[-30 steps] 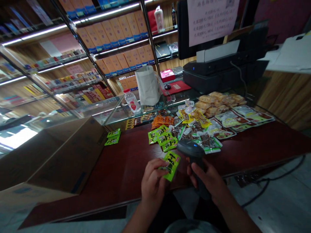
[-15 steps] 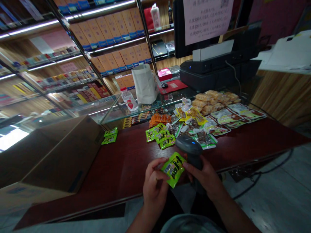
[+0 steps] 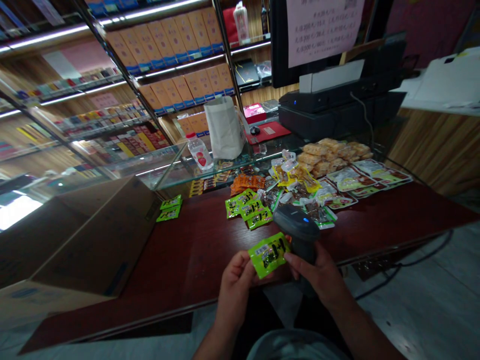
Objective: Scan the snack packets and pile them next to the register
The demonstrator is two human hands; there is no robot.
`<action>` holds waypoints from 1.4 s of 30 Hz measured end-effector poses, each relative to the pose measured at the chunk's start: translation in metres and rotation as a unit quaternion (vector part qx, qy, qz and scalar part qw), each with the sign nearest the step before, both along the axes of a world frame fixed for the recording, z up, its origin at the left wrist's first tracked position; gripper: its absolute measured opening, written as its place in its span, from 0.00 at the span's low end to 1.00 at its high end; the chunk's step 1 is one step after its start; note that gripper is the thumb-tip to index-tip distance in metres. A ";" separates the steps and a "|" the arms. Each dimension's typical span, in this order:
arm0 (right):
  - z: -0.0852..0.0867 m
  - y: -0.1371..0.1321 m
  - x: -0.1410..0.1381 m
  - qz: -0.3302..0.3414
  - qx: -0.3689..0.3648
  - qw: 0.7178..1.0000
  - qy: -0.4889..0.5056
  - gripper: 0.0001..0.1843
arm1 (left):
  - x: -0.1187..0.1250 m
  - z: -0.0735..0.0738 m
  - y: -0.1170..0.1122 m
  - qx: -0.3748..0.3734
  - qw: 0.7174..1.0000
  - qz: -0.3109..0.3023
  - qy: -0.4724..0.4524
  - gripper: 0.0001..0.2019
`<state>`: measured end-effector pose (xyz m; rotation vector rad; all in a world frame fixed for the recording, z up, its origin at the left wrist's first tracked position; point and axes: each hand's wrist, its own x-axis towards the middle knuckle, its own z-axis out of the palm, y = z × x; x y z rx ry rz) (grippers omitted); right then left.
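My left hand (image 3: 234, 285) pinches a small green snack packet (image 3: 269, 254) above the near edge of the dark red counter (image 3: 180, 260). My right hand (image 3: 318, 275) is wrapped round the handle of a grey barcode scanner (image 3: 298, 230), whose head with a small blue light sits just right of the packet; a right fingertip touches the packet's edge. Several more green packets (image 3: 247, 209) lie on the counter just beyond, and two lie apart to the left (image 3: 169, 208).
Behind are piles of orange, yellow and clear snack packs (image 3: 318, 172), a large cardboard box (image 3: 86, 235) at left, a glass display case with a water bottle (image 3: 198, 152) and white bag (image 3: 225, 127), a black till printer (image 3: 337, 107), and stocked shelves.
The green packet has been turned from a tilted, hanging position to lie flatter and wider, and shifted slightly right against the scanner. The scanner's blue light now shows.
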<state>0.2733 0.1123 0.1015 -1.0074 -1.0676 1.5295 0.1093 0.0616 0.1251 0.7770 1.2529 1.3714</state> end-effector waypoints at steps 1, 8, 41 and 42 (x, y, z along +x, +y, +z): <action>0.001 0.000 0.000 -0.004 0.002 1.000 -0.002 0.26 | 0.001 0.001 0.000 -0.004 1.000 0.001 -0.016 0.18; 0.002 0.002 -0.002 -0.016 -0.006 1.000 0.008 0.26 | 0.002 0.006 -0.004 0.005 1.000 -0.014 0.000 0.19; -0.008 0.012 0.010 -0.041 0.011 0.999 0.007 0.25 | -0.014 0.004 0.011 -0.015 0.997 0.072 0.022 0.17; -0.009 0.011 0.011 -0.034 0.013 0.999 0.007 0.26 | -0.015 0.004 0.013 -0.012 0.996 0.086 0.025 0.17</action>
